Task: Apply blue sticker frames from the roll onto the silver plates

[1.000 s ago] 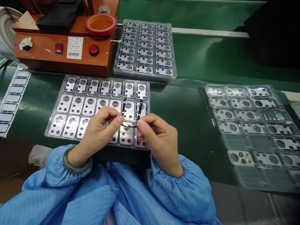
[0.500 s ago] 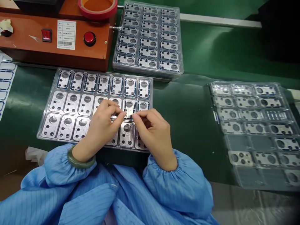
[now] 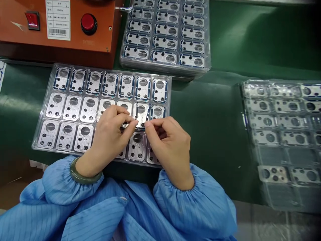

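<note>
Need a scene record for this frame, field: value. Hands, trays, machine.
near tray: three rows of plates, back row blue-rimmed
left hand: grip pinched, fingertips on a metal plate in the middle row
right hand: grip pinched at that plate's near edge
far tray: visible pockets all filled
right tray: some pockets empty
machine: orange, red button

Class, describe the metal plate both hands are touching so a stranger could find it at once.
Start at the clear tray nearest the person, in front of the orange machine. In its middle row, take the plate second from the right, where the left hand and right hand meet. Its right neighbour is blue-rimmed; the plates to its left are bare silver.
</note>
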